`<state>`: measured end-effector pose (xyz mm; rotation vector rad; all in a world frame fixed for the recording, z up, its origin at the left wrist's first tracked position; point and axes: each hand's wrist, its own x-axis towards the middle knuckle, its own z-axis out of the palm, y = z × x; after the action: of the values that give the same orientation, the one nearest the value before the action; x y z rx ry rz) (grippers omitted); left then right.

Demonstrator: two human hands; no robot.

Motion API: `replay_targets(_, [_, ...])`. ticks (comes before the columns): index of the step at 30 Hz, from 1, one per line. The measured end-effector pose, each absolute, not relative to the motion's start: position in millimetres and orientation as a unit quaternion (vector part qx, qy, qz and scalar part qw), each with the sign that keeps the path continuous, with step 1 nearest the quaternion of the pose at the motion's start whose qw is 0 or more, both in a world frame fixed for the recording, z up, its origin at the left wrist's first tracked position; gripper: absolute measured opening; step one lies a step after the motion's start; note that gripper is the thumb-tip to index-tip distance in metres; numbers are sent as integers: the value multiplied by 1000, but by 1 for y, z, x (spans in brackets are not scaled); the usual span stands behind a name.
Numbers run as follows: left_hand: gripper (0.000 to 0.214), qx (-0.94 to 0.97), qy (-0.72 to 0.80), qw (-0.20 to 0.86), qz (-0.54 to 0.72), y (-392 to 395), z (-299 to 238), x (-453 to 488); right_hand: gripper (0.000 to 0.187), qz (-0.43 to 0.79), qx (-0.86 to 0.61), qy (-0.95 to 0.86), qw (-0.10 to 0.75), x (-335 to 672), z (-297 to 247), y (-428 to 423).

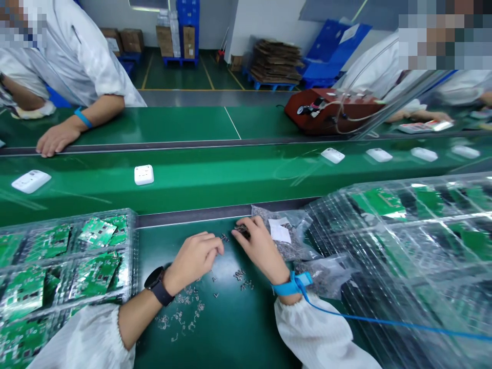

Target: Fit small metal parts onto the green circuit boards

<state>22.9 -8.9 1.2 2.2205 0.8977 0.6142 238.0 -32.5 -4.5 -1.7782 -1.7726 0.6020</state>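
Observation:
My left hand (195,260), with a dark watch on its wrist, hovers over or rests on the green work surface (234,343). Its fingers are curled together, and whatever they pinch is hidden. Thumb and fingers of my right hand (259,245) close round a small cluster of dark metal screws (241,229). A blue wrist strap (288,286) with a cord circles that wrist. Between the hands lie a few more screws (225,238), and another loose group of screws (239,275) sits nearer me. Small shiny metal pieces (188,302) are scattered below my left hand.
Clear trays of green circuit boards stand left (132,256) and right (346,307). Bags of small parts (294,248) lie beside my right hand. White devices (144,175) sit on the green conveyor belt (230,174). Across it, a co-worker's hand (57,137) rests near a red-brown machine's bench.

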Motion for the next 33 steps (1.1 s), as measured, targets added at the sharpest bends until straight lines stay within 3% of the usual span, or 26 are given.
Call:
replay_targets(4, [30, 837, 368, 330, 235, -5, 2, 22, 26, 219, -662, -679, 230, 221, -10, -29])
replay_targets(8, [29, 834, 373, 332, 233, -4, 2, 22, 15, 246, -630, -718, 167, 209, -3, -31])
replay_targets(12, [30, 829, 379, 340, 230, -4, 4, 22, 23, 299, -603, -730, 116, 217, 13, -32])
replay_targets(18, [32, 831, 378, 340, 226, -5, 3, 22, 24, 322, -610, -708, 151, 239, 37, -75])
replay_targets(24, [31, 836, 370, 345, 210, -6, -1, 24, 28, 307, -604, -722, 138, 227, 19, -122])
replay_targets(29, [31, 840, 374, 341, 196, -7, 1, 24, 34, 260, -623, -728, 118, 222, 0, -110])
replay_targets(33, [32, 842, 375, 338, 191, -6, 1, 24, 30, 305, -622, -701, 169, 238, 15, -96])
